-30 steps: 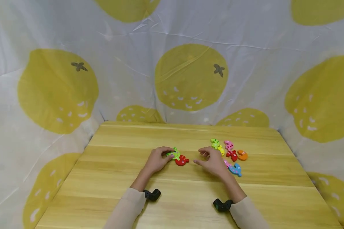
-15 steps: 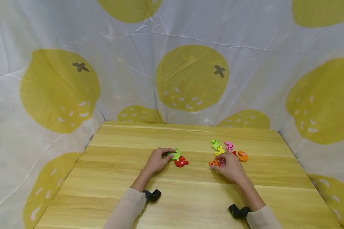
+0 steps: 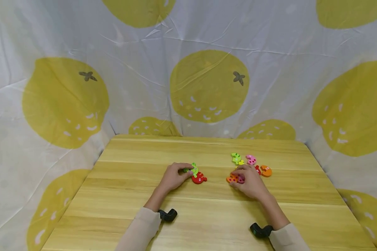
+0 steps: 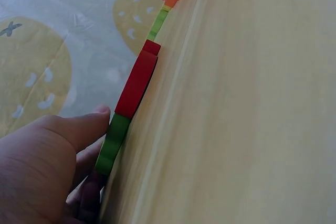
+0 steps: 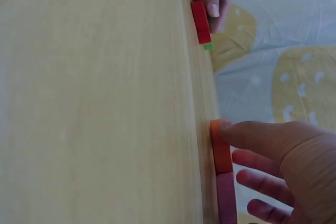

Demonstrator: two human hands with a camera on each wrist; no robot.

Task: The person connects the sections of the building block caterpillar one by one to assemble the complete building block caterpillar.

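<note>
My left hand [image 3: 175, 175] pinches a green puzzle piece [image 3: 194, 169] with a smiling face, left of the table's middle. Against that piece lies a red puzzle piece [image 3: 198, 178] marked 2. My right hand [image 3: 251, 181] has thumb and fingers around an orange puzzle piece with red dots [image 3: 232, 179]; in the right wrist view the thumb touches the edge of this orange piece [image 5: 221, 148]. A pink-purple piece [image 3: 241, 179] adjoins it, partly under the hand. In the left wrist view the green piece [image 4: 113, 145] sits flat on the table beneath my thumb.
Beyond my right hand lie a light green piece [image 3: 236, 158], a yellow piece [image 3: 240, 162], a pink piece [image 3: 251, 159], a partly covered red piece [image 3: 257, 169] and an orange piece [image 3: 266, 171] marked 10. A lemon-print cloth [image 3: 207, 85] hangs behind the wooden table [image 3: 204, 223].
My right hand has moved right, from beside the red 2 piece to the dotted orange piece, which has since shifted slightly left. The blue piece is now hidden. My left hand stays in place.
</note>
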